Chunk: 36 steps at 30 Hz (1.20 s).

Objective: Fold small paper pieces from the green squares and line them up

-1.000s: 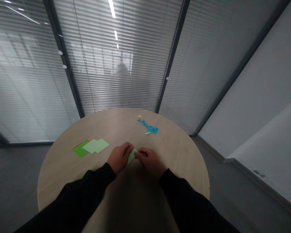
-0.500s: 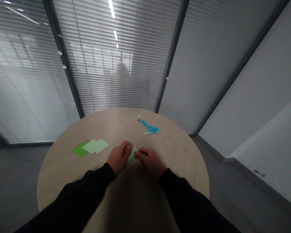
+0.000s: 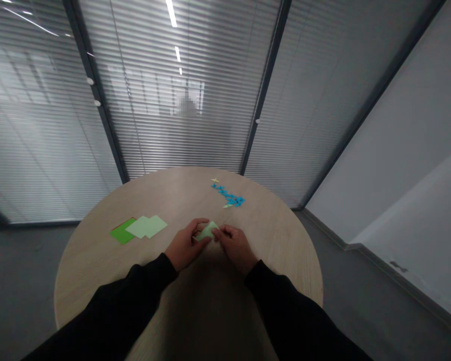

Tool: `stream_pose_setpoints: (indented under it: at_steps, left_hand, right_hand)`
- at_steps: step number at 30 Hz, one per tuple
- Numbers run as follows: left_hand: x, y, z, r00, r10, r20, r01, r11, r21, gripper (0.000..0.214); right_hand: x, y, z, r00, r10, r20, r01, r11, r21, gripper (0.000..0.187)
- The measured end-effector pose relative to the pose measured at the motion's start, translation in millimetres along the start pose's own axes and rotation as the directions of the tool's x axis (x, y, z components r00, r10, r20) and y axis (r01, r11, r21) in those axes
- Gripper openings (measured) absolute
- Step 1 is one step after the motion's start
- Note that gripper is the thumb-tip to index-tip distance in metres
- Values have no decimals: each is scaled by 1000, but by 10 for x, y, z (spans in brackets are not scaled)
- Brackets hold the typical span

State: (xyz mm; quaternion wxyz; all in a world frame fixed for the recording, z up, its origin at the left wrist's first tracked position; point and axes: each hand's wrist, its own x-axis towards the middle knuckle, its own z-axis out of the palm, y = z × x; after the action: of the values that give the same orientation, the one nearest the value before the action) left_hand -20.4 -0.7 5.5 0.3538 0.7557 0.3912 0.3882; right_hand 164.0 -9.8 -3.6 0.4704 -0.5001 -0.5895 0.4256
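Both of my hands hold a small folded piece of pale green paper (image 3: 207,231) above the middle of the round table. My left hand (image 3: 186,244) grips its left side, with the fingers curled over the top. My right hand (image 3: 236,246) pinches its right corner between fingertips and thumb. Part of the fold is hidden by my fingers. To the left lie a bright green paper sheet (image 3: 122,231) and pale green paper squares (image 3: 146,226), partly overlapping it.
The round wooden table (image 3: 274,235) stands before glass partitions with blinds. Near its far edge lies a line of several small blue folded paper pieces (image 3: 227,196), with a small yellow piece (image 3: 215,180) and a pale one (image 3: 228,205) at its ends. Grey floor surrounds the table.
The folded paper has turned from a steep slant to a flatter position between my hands. My fingers have shifted their hold on it, and my hands sit closer together.
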Motion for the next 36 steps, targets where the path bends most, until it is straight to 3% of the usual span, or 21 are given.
stream_pose_setpoints:
  at_steps: [4,11,16,23,28,32,36]
  left_hand:
    - [-12,-33,-1,999,21,39,-23,999,41,59]
    - [-14,-95,9,1000,23,-3,-23,1000,2,68]
    - [2,-75,4,999,35,-17,-34,997,66,76]
    - [14,-19,-23,999,2,32,-3,999,33,55]
    - [-1,-13,-26,999,22,45,-25,996,80,64]
    - [-10,7,-24,999,18,36,-21,994,105,58]
    - [-16,43,-25,998,45,34,-49,991,125,68]
  right_hand:
    - [-14,-28,3,1000,14,3,-14,1000,14,39]
    - [-23,-4,11,1000,15,4,-15,1000,4,40]
    - [-3,51,11,1000,1,-6,-1,1000,16,41]
    - [-5,55,-2,1000,-6,2,6,1000,-7,42]
    - [-22,12,2,1000,-10,2,10,999,-38,40]
    - [-32,-27,4,1000,-8,2,8,999,-47,40]
    - [-27,-24,4,1000,-19,3,19,998,-55,40]
